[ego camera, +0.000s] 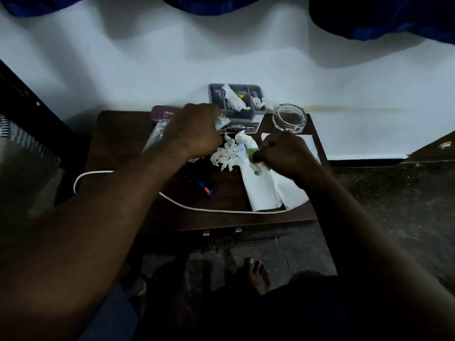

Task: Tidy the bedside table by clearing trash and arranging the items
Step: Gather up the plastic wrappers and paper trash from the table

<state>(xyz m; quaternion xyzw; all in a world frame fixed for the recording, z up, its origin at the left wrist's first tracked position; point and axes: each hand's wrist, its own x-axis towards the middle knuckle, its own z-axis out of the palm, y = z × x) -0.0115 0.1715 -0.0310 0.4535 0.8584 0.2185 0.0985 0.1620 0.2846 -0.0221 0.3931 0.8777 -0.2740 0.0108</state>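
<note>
On the dark wooden bedside table [118,143], my left hand [197,129] grips a crumpled white scrap with a bit of green [220,121]. My right hand [285,153] holds another crumpled green-and-white scrap [252,156] just above a flat white tissue sheet [266,188]. Between the two hands lies a pile of crumpled white tissue [227,156] with a small printed wrapper. A grey compartment tray [214,93] at the table's back edge holds more crumpled tissue [234,99].
A glass ashtray [290,118] stands at the back right corner. A purple packet [161,113] and a clear wrapper [155,136] lie at the back left, blue pens [197,182] sit mid-table, and a white cable [197,207] loops across the front. My bare foot [257,274] is on the floor.
</note>
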